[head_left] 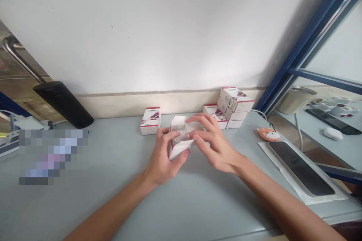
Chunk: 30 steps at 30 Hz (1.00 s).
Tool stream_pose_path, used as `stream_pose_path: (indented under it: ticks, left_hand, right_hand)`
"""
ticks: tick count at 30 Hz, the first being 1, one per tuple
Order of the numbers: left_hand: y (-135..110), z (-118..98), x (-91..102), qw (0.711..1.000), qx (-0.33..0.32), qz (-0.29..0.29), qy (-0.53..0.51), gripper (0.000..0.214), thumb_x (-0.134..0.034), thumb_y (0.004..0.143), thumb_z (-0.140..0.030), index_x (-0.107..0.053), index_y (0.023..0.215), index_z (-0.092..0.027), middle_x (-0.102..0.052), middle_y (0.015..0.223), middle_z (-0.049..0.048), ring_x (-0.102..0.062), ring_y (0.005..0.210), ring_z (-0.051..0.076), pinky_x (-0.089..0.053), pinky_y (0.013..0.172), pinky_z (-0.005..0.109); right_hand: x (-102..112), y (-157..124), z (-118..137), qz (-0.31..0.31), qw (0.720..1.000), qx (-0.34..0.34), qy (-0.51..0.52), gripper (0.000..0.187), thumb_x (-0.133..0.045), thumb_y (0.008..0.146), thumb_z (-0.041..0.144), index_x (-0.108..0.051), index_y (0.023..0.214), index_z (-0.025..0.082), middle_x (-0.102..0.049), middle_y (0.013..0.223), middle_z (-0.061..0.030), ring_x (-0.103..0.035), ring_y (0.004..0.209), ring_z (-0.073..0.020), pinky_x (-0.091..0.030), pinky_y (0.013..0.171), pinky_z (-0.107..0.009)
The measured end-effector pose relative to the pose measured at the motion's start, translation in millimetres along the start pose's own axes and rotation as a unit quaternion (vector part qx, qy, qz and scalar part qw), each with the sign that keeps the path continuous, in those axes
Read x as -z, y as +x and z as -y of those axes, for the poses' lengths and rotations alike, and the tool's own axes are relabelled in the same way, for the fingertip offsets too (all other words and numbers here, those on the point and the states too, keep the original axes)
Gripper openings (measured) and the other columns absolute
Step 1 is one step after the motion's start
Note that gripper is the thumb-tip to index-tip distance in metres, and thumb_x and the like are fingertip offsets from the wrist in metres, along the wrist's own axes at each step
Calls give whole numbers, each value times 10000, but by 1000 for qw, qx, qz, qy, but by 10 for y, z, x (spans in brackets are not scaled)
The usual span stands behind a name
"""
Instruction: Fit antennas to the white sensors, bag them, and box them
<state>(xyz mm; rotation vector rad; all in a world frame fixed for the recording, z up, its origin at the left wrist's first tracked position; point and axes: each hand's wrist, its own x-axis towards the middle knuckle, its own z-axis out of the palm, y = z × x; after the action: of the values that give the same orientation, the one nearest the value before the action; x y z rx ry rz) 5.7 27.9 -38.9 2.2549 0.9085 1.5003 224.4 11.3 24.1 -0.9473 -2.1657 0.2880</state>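
Note:
My left hand grips the near left side of an open white box, with its fingers curled over the rim. Crumpled clear plastic wrap sits at the box's mouth. My right hand lies over the box from the right, its fingertips on the plastic and a raised white flap. A closed white-and-red box stands just beyond my left hand. Several similar boxes are stacked beyond my right hand.
An orange animal-shaped case and a dark glass slab on a white sheet lie to the right. A black padded handle juts in at left, above a pixelated patch. A white wall backs the grey table, with a blue window frame at right.

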Motion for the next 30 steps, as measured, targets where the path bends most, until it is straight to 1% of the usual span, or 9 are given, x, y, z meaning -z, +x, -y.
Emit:
stream_pose_path:
  ticks: [3,7,12,15,17,21,26,28,30]
  left_hand:
    - [60,-36,38,1000,-13,-8,16,388,-732,884,-236,-493,1182,-299,-532,1126,57,-543,1133,256,-535,879,387]
    - [95,-93,32,999,-8,-27,41,360,-769,864,-237,-497,1095,-290,-519,1082,38,-586,1069,239,-539,847,376]
    - [57,-140,0,996,31,-29,73,426,-784,870,-308,-484,1171,-288,-461,1189,68,-587,1112,244,-556,848,380]
    - [88,-163,67,995,41,-6,86,667,-835,800,-334,-436,1334,-304,-414,1301,104,-564,1190,279,-568,856,396]
    - [146,-187,154,994,43,38,93,689,-829,792,-329,-448,1365,-309,-442,1305,105,-570,1197,291,-571,840,388]
    - [265,-199,334,986,44,111,119,422,-734,894,-439,-547,1229,-265,-555,1106,61,-633,899,227,-538,688,338]
    - [291,-91,429,988,-39,112,99,529,-466,979,-732,-573,1096,-227,-585,965,66,-605,752,228,-500,598,350]
    - [282,-61,431,989,-73,85,100,420,-394,1054,-597,-587,1020,-225,-597,1025,95,-621,819,239,-513,632,360]
    - [275,-56,414,985,-106,50,125,233,-453,1060,-374,-585,940,-225,-596,1150,116,-637,898,235,-522,668,354]
  right_hand:
    - [-23,-3,-2,-7,1000,21,-5,293,-480,1085,329,-756,1179,291,-597,1407,-85,-476,1367,-296,-394,1154,-548]
    - [-59,-8,2,-96,994,54,-9,367,-504,1046,268,-642,1384,241,-610,1393,-127,-548,1326,-285,-420,1121,-515]
    - [-35,-13,90,-99,983,154,-13,268,-535,970,232,-721,1162,257,-747,1222,-65,-603,1306,-294,-419,1072,-493]
    - [-33,-12,152,-97,984,150,-26,172,-596,940,236,-695,1080,256,-797,1020,-20,-662,1203,-283,-410,1032,-474]
    - [-32,-7,183,-95,985,143,-34,130,-610,936,232,-672,1048,254,-798,972,-8,-676,1160,-274,-394,1023,-468]
    - [-12,2,236,-60,989,131,-43,126,-616,942,265,-636,1066,260,-797,981,-8,-665,1176,-283,-335,1065,-483]
    - [4,-12,257,-51,988,134,-58,88,-573,943,224,-605,1018,257,-779,908,3,-660,1157,-282,-295,1062,-486]
    - [-1,-17,223,-65,986,133,-74,118,-548,930,175,-603,993,258,-766,879,9,-664,1128,-273,-299,1048,-482]
    - [-7,-21,171,-79,985,126,-89,194,-521,908,124,-616,1006,263,-764,886,13,-659,1126,-267,-299,1051,-482]
